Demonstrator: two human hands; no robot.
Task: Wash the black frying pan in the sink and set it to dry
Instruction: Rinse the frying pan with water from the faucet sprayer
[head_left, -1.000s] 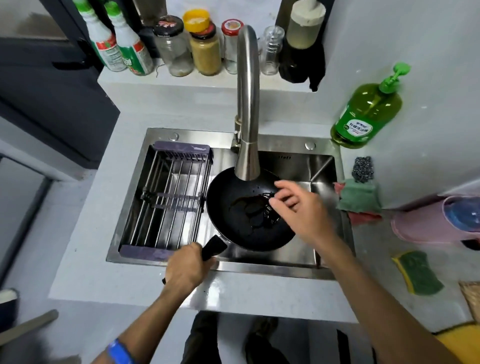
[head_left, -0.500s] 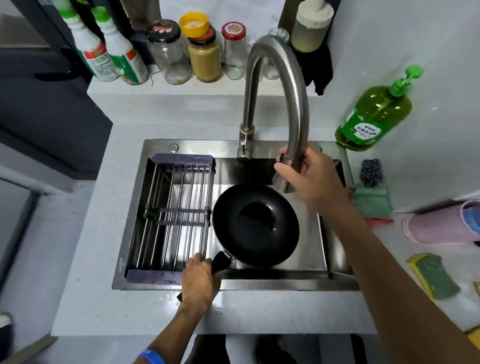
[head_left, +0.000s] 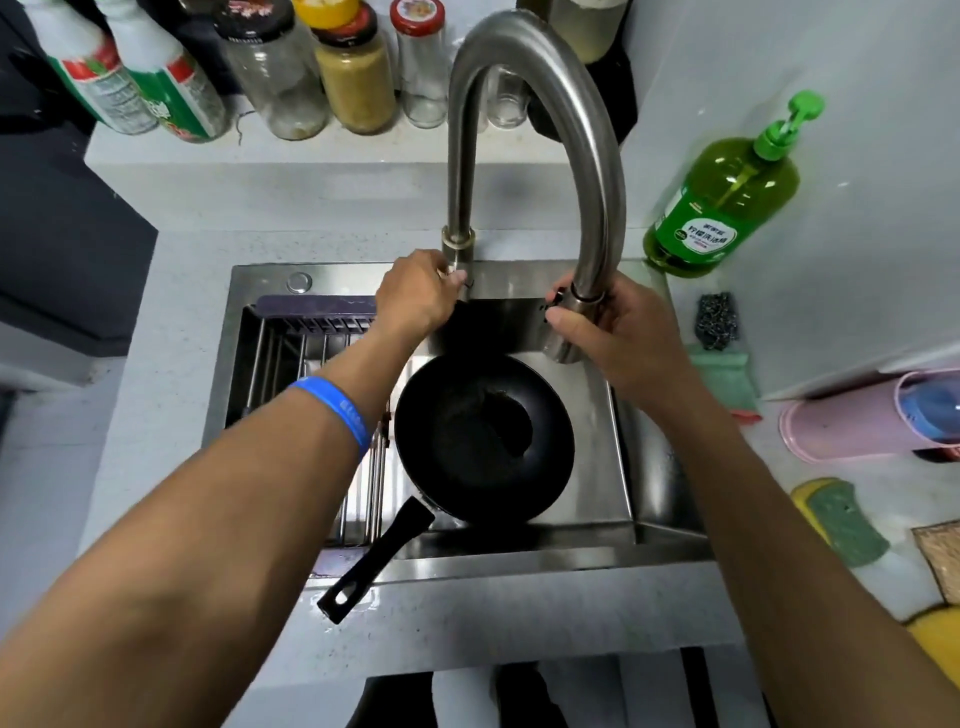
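The black frying pan (head_left: 483, 436) lies in the steel sink (head_left: 670, 519), its handle (head_left: 374, 561) resting over the front rim with no hand on it. A tall curved faucet (head_left: 540, 57) arches over the basin. My left hand (head_left: 415, 296) grips the faucet's lever at its base, behind the pan. My right hand (head_left: 618, 332) is closed around the spout head, above the pan's far right edge. No water stream is visible.
A purple-ended wire drying rack (head_left: 311, 332) fills the sink's left side. On the right counter are a green soap bottle (head_left: 722, 192), a steel scourer (head_left: 717, 322), green cloths (head_left: 727, 374), a sponge (head_left: 841, 519) and a pink container (head_left: 857, 421). Jars and bottles line the back ledge.
My left hand let go of the pan handle and moved up to the faucet lever. My right hand left the pan, swung the spout right and stays on the spout head.
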